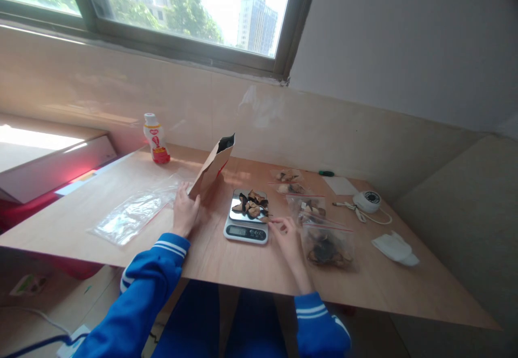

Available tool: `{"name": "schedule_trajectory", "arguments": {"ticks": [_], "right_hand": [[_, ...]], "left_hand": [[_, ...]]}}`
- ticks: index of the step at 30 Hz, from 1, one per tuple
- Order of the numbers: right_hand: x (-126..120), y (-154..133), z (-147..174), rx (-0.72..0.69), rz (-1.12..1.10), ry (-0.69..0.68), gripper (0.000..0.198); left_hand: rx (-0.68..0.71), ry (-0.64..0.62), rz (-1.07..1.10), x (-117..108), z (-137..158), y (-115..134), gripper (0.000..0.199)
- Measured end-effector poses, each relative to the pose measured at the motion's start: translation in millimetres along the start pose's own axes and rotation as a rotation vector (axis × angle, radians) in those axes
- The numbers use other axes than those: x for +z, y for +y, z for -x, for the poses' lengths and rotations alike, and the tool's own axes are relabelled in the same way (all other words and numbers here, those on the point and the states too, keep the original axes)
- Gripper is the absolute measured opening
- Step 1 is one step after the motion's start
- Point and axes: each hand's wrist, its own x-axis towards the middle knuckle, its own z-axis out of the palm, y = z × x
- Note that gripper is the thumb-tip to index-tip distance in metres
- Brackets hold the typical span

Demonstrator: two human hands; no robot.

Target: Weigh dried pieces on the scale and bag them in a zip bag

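My left hand (pixel 185 211) grips the lower end of a brown paper pouch (pixel 212 167) that stands tilted and open at the top. A small kitchen scale (pixel 246 229) sits between my hands, with several dark dried pieces (pixel 252 204) heaped on its shiny platform. My right hand (pixel 286 233) is at the scale's right edge, its fingertips pinched on a dried piece (pixel 266 219) at the edge of the heap. Both sleeves are blue with white stripes.
Several filled zip bags (pixel 326 246) lie in a row right of the scale. Empty clear bags (pixel 131 214) lie at the left. A drink bottle (pixel 156 139) stands at the back left. A white round device (pixel 368 201) with cable and a folded white cloth (pixel 395 248) lie at the right.
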Motion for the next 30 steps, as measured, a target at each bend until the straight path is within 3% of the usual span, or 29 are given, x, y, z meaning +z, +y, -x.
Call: {"name": "schedule_trajectory", "arguments": {"ticks": [5,9,15,20,24,30], "right_hand": [[12,-3,-13,-0.038,0.026,0.049,0.029],[5,4,10,0.007,-0.012,0.108,0.029],[-15,17,52,0.154,-0.111,0.082,0.033],[-17,13,54,0.187,-0.144,0.041,0.034],[-18,9,54,0.179,-0.173,0.043,0.033],[-18,3,58,0.2,-0.251,0.082,0.034]], "left_hand": [[-0.015,0.091,-0.042,-21,16,-4,0.045],[-0.042,0.112,-0.122,-32,18,-10,0.041],[-0.087,-0.009,-0.359,-25,17,-10,0.041],[-0.149,-0.071,-0.499,-29,18,-3,0.037],[-0.288,0.025,-0.499,-36,17,5,0.04],[-0.477,0.289,-0.36,-45,15,8,0.033]]}}
